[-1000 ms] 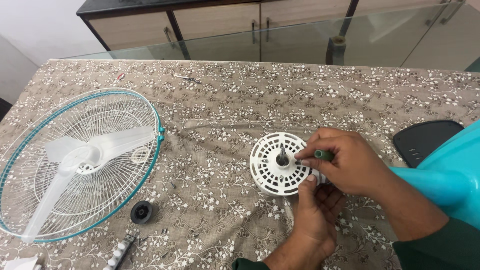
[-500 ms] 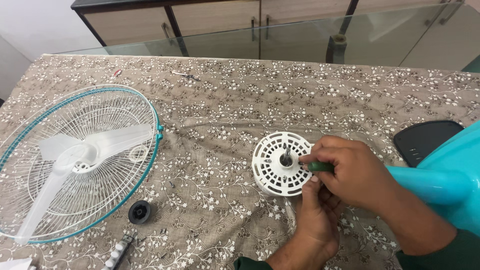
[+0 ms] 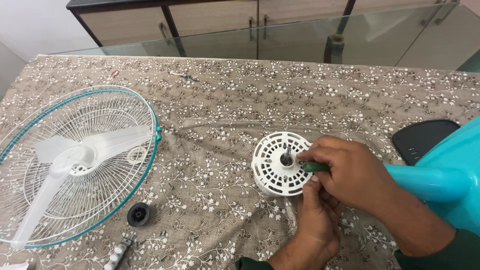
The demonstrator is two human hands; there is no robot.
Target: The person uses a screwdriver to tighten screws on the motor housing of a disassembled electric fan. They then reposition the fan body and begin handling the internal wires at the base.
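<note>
Head view, what have the hands got hold of?

— Right hand [image 3: 350,172] is curled shut around a green-handled screwdriver [image 3: 315,167], only a short bit of the green handle showing past the fingers. Its tip points at the face of the white fan motor housing [image 3: 280,162], close to the metal shaft [image 3: 287,152] that sticks up from the middle.

— And the left?

— Left hand [image 3: 315,220] comes up from below, fingers reaching under the right hand to the lower right edge of the housing. How far it is open I cannot tell, the right hand covers the fingertips.

— Where does the housing sit?

— On the table, on a brown tablecloth with a white flower pattern [image 3: 240,100], round slotted face turned up. It joins a turquoise fan neck and body [image 3: 440,180] that runs off to the right, with a black panel [image 3: 425,140] just behind it.

— Anything else around?

— Well to the left lies a white wire fan guard with a turquoise rim [image 3: 75,165], and a translucent white fan blade [image 3: 75,160] rests inside it. A small black round cap [image 3: 138,214] sits just below the guard's rim. A couple of tiny screws [image 3: 171,186] lie between the guard and the housing. At the bottom edge there is a white switch piece with buttons [image 3: 116,255], partly cut off. Far across the cloth are a small metal bit [image 3: 184,76] and a red bit [image 3: 114,73], too small to tell what they are
</note>
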